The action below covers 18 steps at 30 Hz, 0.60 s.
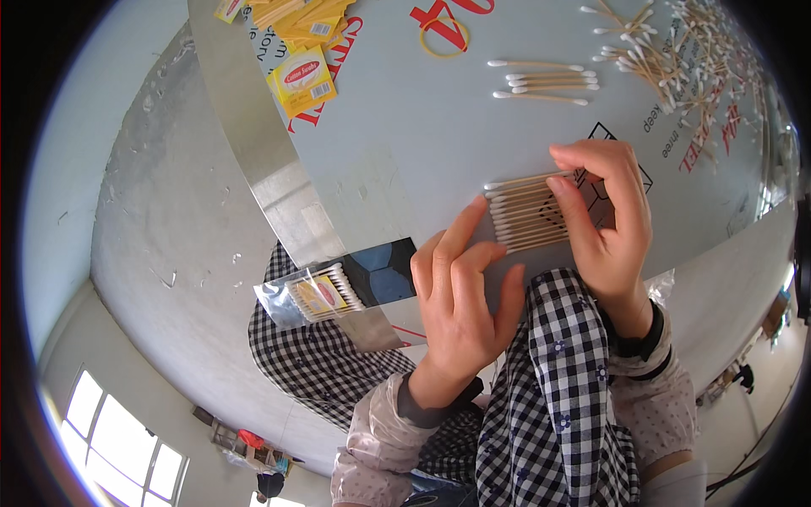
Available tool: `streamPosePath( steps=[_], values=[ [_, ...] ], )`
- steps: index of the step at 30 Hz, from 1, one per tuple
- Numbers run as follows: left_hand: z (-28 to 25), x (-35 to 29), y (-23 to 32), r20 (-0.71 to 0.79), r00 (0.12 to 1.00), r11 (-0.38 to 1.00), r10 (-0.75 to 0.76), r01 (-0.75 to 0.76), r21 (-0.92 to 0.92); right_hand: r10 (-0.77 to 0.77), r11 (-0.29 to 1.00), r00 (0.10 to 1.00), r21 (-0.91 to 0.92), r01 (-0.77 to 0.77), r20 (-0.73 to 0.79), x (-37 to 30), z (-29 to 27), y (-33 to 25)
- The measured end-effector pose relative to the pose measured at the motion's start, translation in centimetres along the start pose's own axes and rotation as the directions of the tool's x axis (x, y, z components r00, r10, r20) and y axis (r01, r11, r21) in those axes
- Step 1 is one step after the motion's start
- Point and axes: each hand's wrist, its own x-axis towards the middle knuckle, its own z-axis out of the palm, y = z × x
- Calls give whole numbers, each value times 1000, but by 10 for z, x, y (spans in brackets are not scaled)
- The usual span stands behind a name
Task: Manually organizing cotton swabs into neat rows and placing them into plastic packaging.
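Note:
A flat row of cotton swabs [528, 214] lies side by side on the grey sheet-covered table, close to its front edge. At the row's left ends is my left hand [460, 296], its fingers spread and the index and middle fingertips at the swab heads. My right hand [612, 211] curves over the right ends, thumb resting at the upper swabs and index finger held apart from it. The right swab heads are mostly hidden under that hand. Beyond the row, several loose swabs [545, 84] lie roughly parallel.
A large scattered heap of swabs [676, 63] covers the far right. Yellow printed cards [304, 80] are piled at the far left, near a yellow rubber band [445, 37]. A clear bag with swabs and a yellow card [319, 294] lies at the table's left front edge.

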Motion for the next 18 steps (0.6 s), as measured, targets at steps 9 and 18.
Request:
streamPosePath(
  steps=[9,18],
  values=[
    [2,1,0,-27,1000,1000,11,-12,-24,-25,999,1000,-29,25,8,3,3,2],
    [3,1,0,-54,999,994,7,-13,-111,-21,999,1000,-32,22,9,3,3,4]
  ],
)
